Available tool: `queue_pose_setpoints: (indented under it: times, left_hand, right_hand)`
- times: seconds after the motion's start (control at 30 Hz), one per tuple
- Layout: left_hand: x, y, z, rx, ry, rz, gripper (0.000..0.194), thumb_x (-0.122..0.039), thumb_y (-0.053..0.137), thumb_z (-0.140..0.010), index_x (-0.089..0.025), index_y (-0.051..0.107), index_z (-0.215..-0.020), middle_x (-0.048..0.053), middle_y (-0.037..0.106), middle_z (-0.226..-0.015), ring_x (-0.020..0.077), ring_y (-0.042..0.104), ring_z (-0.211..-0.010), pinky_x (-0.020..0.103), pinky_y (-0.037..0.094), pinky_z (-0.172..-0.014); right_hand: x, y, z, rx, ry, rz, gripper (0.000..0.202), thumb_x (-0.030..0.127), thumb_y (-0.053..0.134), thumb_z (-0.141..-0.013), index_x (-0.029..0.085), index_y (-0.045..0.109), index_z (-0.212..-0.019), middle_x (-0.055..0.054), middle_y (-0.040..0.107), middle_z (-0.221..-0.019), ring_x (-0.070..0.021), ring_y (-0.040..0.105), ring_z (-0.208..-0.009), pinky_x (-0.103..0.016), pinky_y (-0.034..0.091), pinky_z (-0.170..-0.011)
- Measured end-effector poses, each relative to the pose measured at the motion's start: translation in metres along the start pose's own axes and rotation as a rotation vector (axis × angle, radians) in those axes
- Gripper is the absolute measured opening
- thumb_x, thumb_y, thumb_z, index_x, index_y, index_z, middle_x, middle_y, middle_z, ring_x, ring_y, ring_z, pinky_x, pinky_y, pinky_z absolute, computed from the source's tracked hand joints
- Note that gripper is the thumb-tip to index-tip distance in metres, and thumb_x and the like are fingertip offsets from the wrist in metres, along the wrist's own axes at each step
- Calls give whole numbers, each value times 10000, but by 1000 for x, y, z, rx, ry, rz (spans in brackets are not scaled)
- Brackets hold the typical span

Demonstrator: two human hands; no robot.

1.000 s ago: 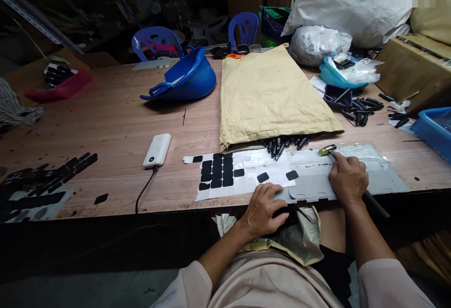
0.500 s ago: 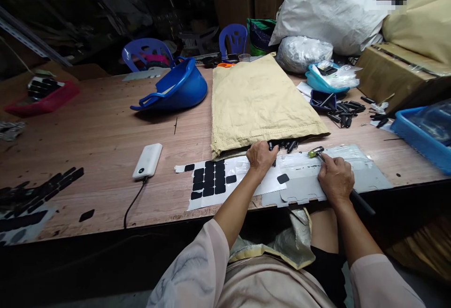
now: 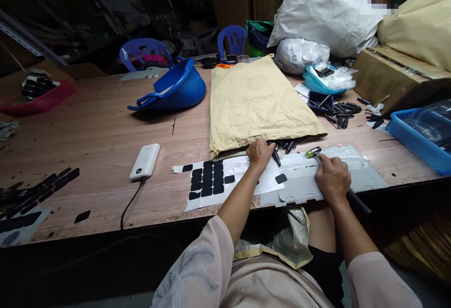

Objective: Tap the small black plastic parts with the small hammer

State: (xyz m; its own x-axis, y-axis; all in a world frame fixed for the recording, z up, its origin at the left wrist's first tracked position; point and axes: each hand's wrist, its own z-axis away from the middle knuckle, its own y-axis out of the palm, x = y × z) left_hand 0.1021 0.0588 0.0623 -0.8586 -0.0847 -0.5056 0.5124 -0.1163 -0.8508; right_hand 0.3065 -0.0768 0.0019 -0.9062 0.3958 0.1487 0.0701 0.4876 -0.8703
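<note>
Gripping hammer w/ R hand, had L hand at blk tubes by kraft bag, couldn't tell if grasping. Saw several left, couldn't confirm any done.

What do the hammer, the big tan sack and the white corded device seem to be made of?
Hammer: head probably metal, from its bright glint; black grip, rubber or plastic, too dark to tell. Tan sack: likely paper, matte, with fine creases. White device: probably plastic, smooth and evenly pale.
</note>
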Motion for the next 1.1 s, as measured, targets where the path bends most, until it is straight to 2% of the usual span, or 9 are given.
queue_pose_setpoints:
  times: [0.17, 0.27, 0.4, 0.53, 0.67, 0.87, 1.0, 1.1]
  left_hand:
    - [13, -15, 16, -61, 54, 96, 254, -391, 744, -892, -214, 711, -713, 62, 773, -858, 244, 713, -868, 308, 451, -711]
    - [37, -21, 34, -100, 249, 178, 157, -305, 799, -846, -214, 696, -771, 29, 737, -881, 203, 661, -839, 289, 424, -688]
    - [83, -18, 60, 2, 532, 264, 142, -264, 836, -843, -217, 703, -826, 9, 690, -855, 198, 620, -866, 298, 450, -735]
    - [112, -4, 77, 75, 595, 244, 144, -238, 868, -825, -213, 735, -873, 25, 699, -900, 224, 618, -927, 364, 487, -876]
    - [115, 8, 80, 65, 593, 207, 208, -245, 898, -790, -226, 761, -945, 35, 709, -942, 241, 615, -948, 397, 487, -917]
    - [111, 13, 76, 109, 598, 188, 151, -259, 869, -832, -245, 796, -964, 36, 735, -951, 248, 624, -985, 401, 480, -930]
    - [112, 13, 75, 124, 572, 209, 153, -261, 877, -819, -239, 805, -953, 42, 740, -951, 253, 632, -996, 394, 478, -924]
    - [111, 11, 74, 128, 541, 247, 162, -224, 878, -793, -239, 796, -932, 29, 739, -953, 239, 634, -968, 385, 481, -927]
  right_hand:
    - [0, -1, 0, 8, 0, -3, 346, 238, 551, -979, 223, 766, -1250, -106, 638, -999, -207, 398, -842, -349, 227, -717]
    - [1, -2, -1, 10, 7, 2, 351, 240, 542, -981, 217, 765, -1251, -110, 631, -995, -207, 398, -843, -349, 226, -716]
    - [1, -4, -1, 32, -1, 6, 362, 247, 531, -989, 215, 762, -1266, -114, 634, -1008, -207, 407, -848, -348, 228, -716]
    - [2, -6, -1, 47, 18, 18, 368, 252, 520, -1000, 214, 760, -1276, -116, 636, -1017, -211, 423, -856, -352, 231, -720]
    - [3, -6, -1, 59, 28, 23, 369, 271, 519, -1010, 231, 753, -1292, -112, 637, -1043, -214, 440, -870, -347, 241, -723]
    - [-3, -6, -7, 113, 38, -21, 382, 282, 542, -994, 230, 757, -1305, -110, 644, -1038, -214, 475, -873, -346, 277, -736]
    - [-3, -15, -6, 90, 28, -179, 417, 279, 529, -975, 225, 740, -1331, -106, 644, -1007, -231, 535, -894, -349, 380, -772]
    - [11, -30, 7, 49, -45, -392, 446, 320, 487, -1007, 222, 689, -1392, -117, 679, -1057, -250, 608, -975, -371, 480, -860]
